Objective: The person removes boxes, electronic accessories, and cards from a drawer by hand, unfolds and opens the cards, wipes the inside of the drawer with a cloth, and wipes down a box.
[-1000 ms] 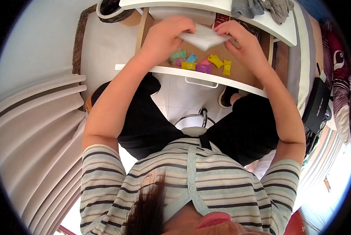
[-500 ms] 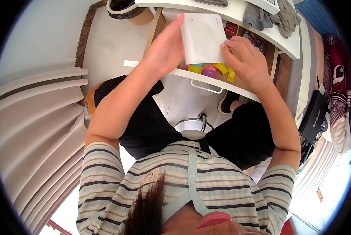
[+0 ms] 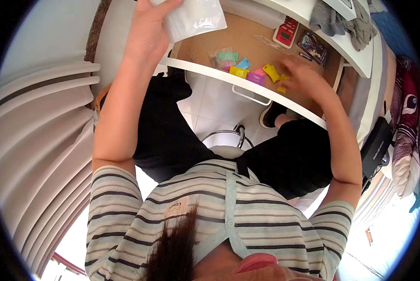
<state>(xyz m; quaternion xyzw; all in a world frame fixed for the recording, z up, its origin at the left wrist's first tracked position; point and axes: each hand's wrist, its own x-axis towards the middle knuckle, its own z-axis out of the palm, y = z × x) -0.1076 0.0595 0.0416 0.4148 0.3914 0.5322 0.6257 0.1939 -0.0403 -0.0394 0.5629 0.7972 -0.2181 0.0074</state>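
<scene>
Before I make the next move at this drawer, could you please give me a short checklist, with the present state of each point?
1. Drawer pulled open: ok, its inside is exposed.
2. White pouch held: ok, the left hand grips it.
3. Whole pouch in view: not ok, the picture's top edge cuts it off.
4. Small coloured packets inside the drawer: ok, they lie loosely near the front panel.
5. Right hand free: cannot tell, it is blurred beside the yellow packets and may be touching one.
6. Red device away from the coloured packets: ok, it lies farther back.
</scene>
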